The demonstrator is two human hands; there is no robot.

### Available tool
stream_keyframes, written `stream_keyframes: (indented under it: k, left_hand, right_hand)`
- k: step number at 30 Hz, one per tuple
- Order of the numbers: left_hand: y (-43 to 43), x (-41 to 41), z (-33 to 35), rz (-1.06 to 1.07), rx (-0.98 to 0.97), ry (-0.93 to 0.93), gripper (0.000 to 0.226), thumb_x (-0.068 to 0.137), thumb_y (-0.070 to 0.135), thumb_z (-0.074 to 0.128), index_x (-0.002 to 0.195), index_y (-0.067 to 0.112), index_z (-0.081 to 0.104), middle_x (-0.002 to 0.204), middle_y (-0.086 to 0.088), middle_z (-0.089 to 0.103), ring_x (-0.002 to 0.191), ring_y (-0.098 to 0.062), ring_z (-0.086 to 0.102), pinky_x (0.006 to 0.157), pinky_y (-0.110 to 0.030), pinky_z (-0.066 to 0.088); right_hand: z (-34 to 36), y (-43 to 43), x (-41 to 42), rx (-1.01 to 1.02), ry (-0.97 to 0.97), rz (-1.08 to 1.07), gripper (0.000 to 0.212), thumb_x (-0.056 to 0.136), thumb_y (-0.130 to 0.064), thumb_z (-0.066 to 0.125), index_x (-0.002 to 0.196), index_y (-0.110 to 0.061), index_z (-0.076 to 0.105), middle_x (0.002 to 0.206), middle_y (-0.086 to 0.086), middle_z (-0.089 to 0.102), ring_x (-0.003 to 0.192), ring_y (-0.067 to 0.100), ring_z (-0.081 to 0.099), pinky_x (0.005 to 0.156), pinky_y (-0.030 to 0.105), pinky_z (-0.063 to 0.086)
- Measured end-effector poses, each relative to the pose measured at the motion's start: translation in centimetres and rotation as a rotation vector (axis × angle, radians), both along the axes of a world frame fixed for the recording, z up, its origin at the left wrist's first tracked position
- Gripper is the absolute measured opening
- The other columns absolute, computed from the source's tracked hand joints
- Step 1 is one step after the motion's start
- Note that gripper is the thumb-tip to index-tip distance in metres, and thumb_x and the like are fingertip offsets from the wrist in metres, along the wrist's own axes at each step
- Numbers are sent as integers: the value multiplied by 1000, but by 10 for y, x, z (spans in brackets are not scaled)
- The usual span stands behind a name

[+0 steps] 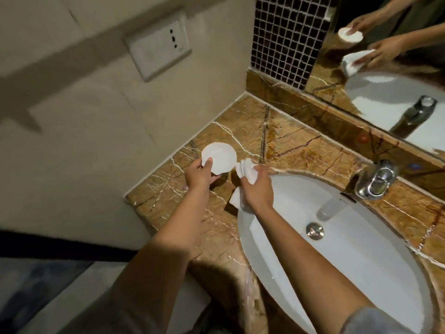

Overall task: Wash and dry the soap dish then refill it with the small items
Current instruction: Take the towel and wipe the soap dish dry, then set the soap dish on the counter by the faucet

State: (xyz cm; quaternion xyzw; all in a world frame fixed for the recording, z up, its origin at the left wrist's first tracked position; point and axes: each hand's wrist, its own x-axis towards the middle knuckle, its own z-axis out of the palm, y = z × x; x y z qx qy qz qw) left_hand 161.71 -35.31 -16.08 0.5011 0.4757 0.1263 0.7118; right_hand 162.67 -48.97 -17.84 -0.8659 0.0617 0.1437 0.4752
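Your left hand [201,173] grips the soap dish [218,157] by its near rim, thumb over the inside edge, fingers under it. The dish is white, round, tilted with its bowl facing you, held above the counter [301,150] near the wall-side corner; can't tell if its underside touches the marble. Your right hand [256,186] is closed around a wadded white cloth [245,173], one end bunched above the knuckles, the other hanging below the wrist. Cloth sits just beside the dish's right edge, not clearly touching. Right hand is over the sink [361,256] rim, where the basin meets the counter. Left of the dish the counter ends at the tiled wall [96,116]; the counter's front edge is just below your left forearm. Behind the dish there's open marble up to the mosaic tile [284,37] and mirror [397,56]. Faucet [374,179] is well apart to the right, basin bare except for the drain plug [315,230].
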Motion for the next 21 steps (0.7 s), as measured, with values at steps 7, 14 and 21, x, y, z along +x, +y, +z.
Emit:
stream_keyframes:
  k: [7, 14, 21]
  left_hand:
    - [32, -13, 6, 99, -14, -46, 39, 93, 5, 58, 132, 1, 54, 138, -17, 52, 123, -38, 53, 72, -31, 56]
    - [34, -18, -8, 79, -64, 2, 40, 92, 4, 59, 132, 1, 54, 141, -19, 50, 123, -45, 51, 62, -36, 59]
    - [-22, -7, -5, -534, 100, 158, 42, 93, 14, 59, 134, 4, 53, 130, -15, 55, 113, -32, 56, 66, -30, 56]
  right_hand:
    - [-10, 72, 0, -86, -33, 244, 52, 83, -32, 66, 125, -17, 38, 129, 17, 50, 114, 36, 53, 83, 38, 45]
    - [-13, 63, 2, -199, -17, 366, 60, 84, -25, 63, 139, -20, 38, 130, 19, 51, 119, 37, 51, 95, 45, 47]
    - [12, -41, 27, 36, 60, -111, 21, 93, -33, 51, 103, -17, 61, 99, 14, 70, 79, 28, 64, 78, 44, 55]
